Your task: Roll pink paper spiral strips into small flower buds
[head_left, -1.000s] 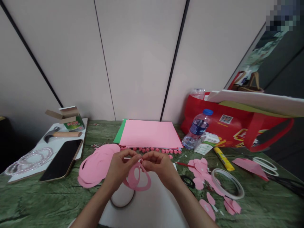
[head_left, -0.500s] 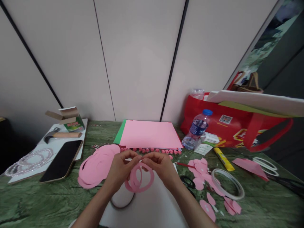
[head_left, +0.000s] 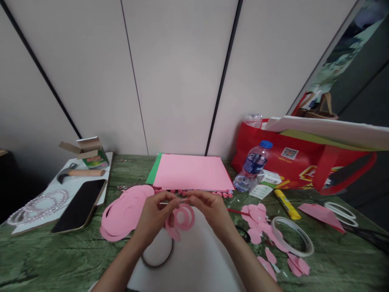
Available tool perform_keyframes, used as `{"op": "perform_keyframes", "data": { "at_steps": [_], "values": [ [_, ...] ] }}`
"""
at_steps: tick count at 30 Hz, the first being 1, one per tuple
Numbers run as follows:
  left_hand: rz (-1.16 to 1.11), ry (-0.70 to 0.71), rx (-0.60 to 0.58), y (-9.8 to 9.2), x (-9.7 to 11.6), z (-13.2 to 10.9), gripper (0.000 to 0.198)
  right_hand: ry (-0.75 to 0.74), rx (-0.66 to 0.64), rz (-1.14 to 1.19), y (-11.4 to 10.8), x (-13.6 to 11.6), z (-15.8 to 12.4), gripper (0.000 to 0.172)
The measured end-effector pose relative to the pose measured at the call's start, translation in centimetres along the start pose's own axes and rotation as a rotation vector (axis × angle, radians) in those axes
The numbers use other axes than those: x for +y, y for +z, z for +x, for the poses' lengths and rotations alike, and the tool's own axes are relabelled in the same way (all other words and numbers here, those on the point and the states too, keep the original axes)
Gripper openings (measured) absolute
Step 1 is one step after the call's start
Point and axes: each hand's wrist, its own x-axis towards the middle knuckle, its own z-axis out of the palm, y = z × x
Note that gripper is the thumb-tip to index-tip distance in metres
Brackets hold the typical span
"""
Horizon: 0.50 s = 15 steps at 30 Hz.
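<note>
My left hand (head_left: 153, 217) and my right hand (head_left: 211, 211) meet just above the white sheet (head_left: 194, 263) at the table's front. Both pinch a pink paper spiral strip (head_left: 182, 219) that curls into tight loops between them, hanging a little below the fingertips. A pile of pink paper circles (head_left: 123, 213) lies just left of my left hand. A roll of tape (head_left: 156, 253) rests under my left wrist.
Pink and green paper sheets (head_left: 191, 172) lie at the back, small pink beads along their edge. To the right are cut pink petals (head_left: 258, 221), a tape ring (head_left: 291, 235), a yellow glue stick (head_left: 287, 205), a water bottle (head_left: 252, 166) and a red bag (head_left: 304, 158). At left sit a phone (head_left: 80, 205), hammer (head_left: 79, 173) and box (head_left: 89, 154).
The pink spiral has been wound tighter: its wide hanging loops have shrunk into smaller coils nearer my fingertips. Both hands stayed in place.
</note>
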Motion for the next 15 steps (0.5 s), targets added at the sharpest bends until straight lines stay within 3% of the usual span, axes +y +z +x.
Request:
{"op": "perform_keyframes", "data": {
  "at_steps": [8, 15],
  "values": [
    [-0.008, -0.011, 0.031, 0.03, -0.11, -0.01, 0.022, 0.046, -0.079, 0.097, -0.46, 0.56, 0.08, 0.032],
    [-0.018, -0.021, -0.009, 0.1, -0.18, -0.04, 0.019, 0.084, -0.019, 0.053, -0.05, -0.22, -0.11, 0.025]
  ]
}}
